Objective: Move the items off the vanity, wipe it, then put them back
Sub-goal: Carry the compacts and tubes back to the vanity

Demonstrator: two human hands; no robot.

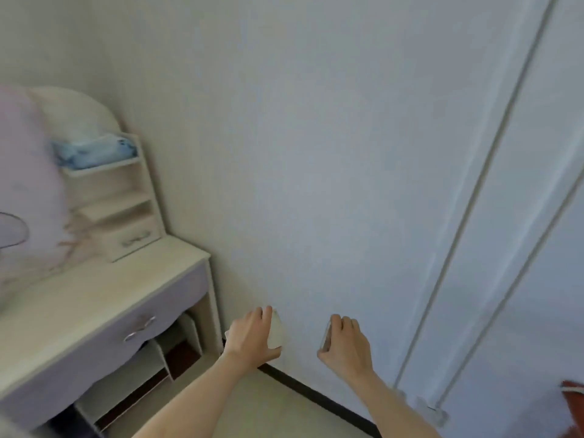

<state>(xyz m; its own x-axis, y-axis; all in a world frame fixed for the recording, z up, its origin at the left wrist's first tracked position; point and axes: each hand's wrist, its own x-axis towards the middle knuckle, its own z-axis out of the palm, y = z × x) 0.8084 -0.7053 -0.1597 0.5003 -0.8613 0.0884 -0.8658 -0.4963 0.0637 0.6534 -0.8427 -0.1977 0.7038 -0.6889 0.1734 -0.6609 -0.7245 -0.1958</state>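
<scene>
Vanity of pale wood with a lilac drawer front [94,298] stands at my left, its top bare. My left hand [252,338] grips a small whitish object [276,330], my right hand [346,343] a thin flat item [325,336], both near the wall. I judge I'm carrying items; next, set them down.

One pale wooden vanity [94,298] fills the lower left of the frame, with two drawers: one lilac front drawer [139,324] and one small cream drawer [134,241] on its shelf unit. One folded blue cloth [94,151] lies on the top shelf at upper left. Two bare hands show at lower centre, the left hand [252,338] and the right hand [346,343], each gripping one small pale object, too blurred to identify.
</scene>
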